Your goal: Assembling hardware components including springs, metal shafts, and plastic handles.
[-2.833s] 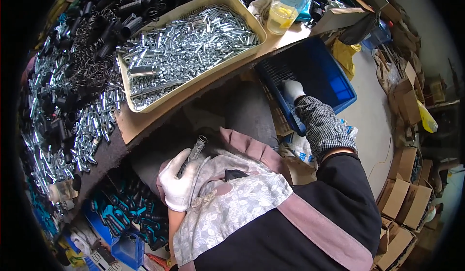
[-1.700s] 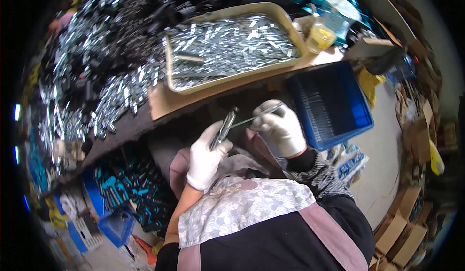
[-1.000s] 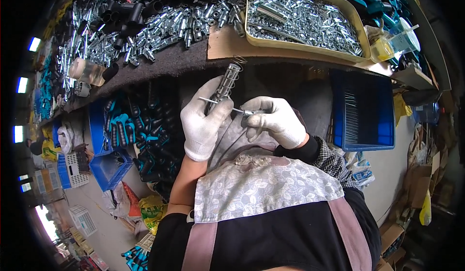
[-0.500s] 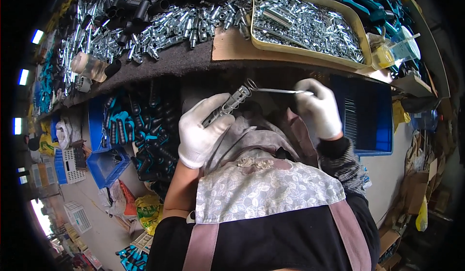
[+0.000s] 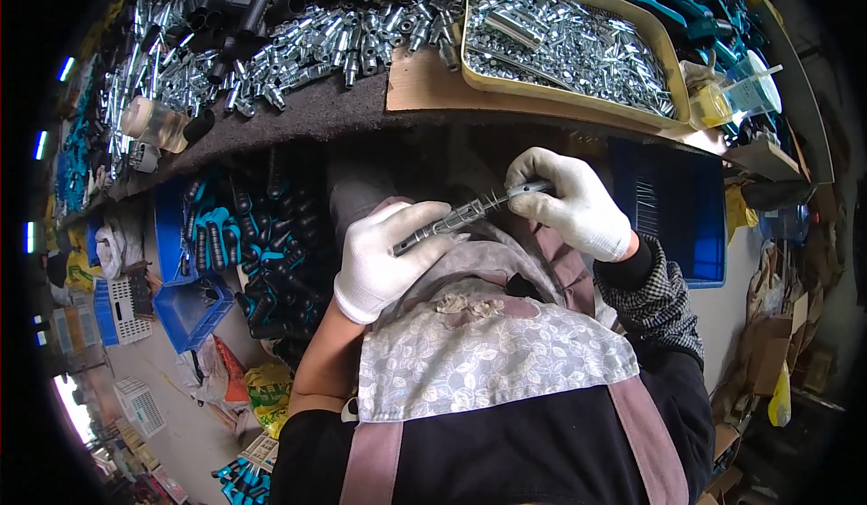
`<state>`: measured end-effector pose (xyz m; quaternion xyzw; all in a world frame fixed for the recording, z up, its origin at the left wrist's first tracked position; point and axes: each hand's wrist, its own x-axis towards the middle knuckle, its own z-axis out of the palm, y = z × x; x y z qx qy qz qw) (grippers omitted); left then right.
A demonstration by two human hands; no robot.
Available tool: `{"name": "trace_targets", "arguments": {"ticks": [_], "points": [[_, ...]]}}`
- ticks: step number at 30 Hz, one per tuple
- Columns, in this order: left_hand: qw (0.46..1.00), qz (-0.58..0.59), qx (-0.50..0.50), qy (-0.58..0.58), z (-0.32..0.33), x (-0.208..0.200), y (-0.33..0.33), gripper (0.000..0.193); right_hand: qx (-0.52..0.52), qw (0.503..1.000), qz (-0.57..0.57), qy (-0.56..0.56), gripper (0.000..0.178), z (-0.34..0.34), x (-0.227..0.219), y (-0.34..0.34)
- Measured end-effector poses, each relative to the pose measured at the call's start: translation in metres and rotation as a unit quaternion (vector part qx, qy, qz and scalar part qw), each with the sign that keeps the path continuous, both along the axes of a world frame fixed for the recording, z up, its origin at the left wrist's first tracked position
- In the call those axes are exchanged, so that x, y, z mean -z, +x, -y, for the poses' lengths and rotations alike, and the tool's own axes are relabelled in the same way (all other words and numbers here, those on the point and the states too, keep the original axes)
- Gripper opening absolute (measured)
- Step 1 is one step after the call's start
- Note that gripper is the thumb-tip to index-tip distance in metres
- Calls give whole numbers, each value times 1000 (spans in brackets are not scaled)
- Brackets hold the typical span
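Note:
My left hand (image 5: 379, 257), in a white glove, is closed round a slotted metal tube (image 5: 465, 216) above my lap. The tube slants up to the right, and a thin coil spring (image 5: 492, 202) sticks out of its far end. Gloved in white too, my right hand (image 5: 573, 202) pinches a short silver metal rod (image 5: 533, 189) between thumb and fingers. The rod lines up with the tube and meets the spring's outer end. How far the spring runs inside the tube is hidden.
Ahead, the bench carries heaped silver metal parts (image 5: 334, 40) and a yellow tray (image 5: 578, 98) of small pieces. A clear bottle (image 5: 149, 121) stands at its left. Below are black-and-teal handles (image 5: 271, 252) on the left and a blue crate (image 5: 704, 243) on the right.
My right hand has come left and down toward my left hand. A short rod now shows in it, where a long thin metal piece reached to the spring before. The tube is tilted flatter.

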<state>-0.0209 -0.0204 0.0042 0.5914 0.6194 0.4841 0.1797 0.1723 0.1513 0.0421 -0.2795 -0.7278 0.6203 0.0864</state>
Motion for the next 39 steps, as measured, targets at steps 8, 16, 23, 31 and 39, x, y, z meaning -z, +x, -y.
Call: {"name": "trace_targets", "arguments": {"ticks": [8,16,23,31,39], "points": [[1000,-22,18,8,1,5,-3,32,-23,999,18,24,15,-3,4,2],[999,-17,42,-5,0,7,-1,31,-47,998,31,-38,19,7,12,0],[998,23,62,-22,1,8,-1,30,-65,980,-56,181,30,23,26,-1],[999,-15,10,42,-1,7,0,30,39,985,-158,-49,44,13,26,6],[999,-34,-31,27,-3,7,5,30,60,980,-171,78,31,41,52,11]]}}
